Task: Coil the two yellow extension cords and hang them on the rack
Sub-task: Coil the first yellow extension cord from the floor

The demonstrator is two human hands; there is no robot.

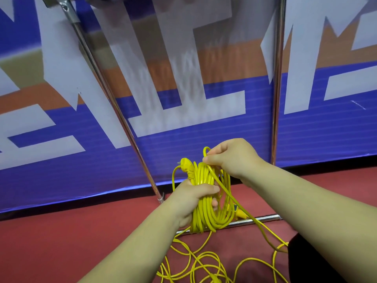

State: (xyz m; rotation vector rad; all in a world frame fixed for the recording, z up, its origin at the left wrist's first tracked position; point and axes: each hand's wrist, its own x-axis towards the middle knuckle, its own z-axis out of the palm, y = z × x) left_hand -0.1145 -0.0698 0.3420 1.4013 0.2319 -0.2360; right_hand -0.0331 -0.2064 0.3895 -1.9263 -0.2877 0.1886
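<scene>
The coil (204, 174) of yellow cord hangs with its long axis roughly upright, clamped in the middle by the left hand (193, 198), fingers and thumb curled round the bundled strands. Its plug (186, 164) sticks up just above that hand. The right hand (230, 158) sits just above and a little to the right, pinching a small loop against the top of the coil. The two hands are close together but not touching.

From the right hand a free strand (230, 196) slants down across the coil to the loose cord (204, 260) lying tangled on the floor (61, 242) below both hands (whether that heap is one cord or two I cannot tell). The next wrap likely falls to the right hand, drawing slack upward. The rack (276, 88) stands beyond the hands.
</scene>
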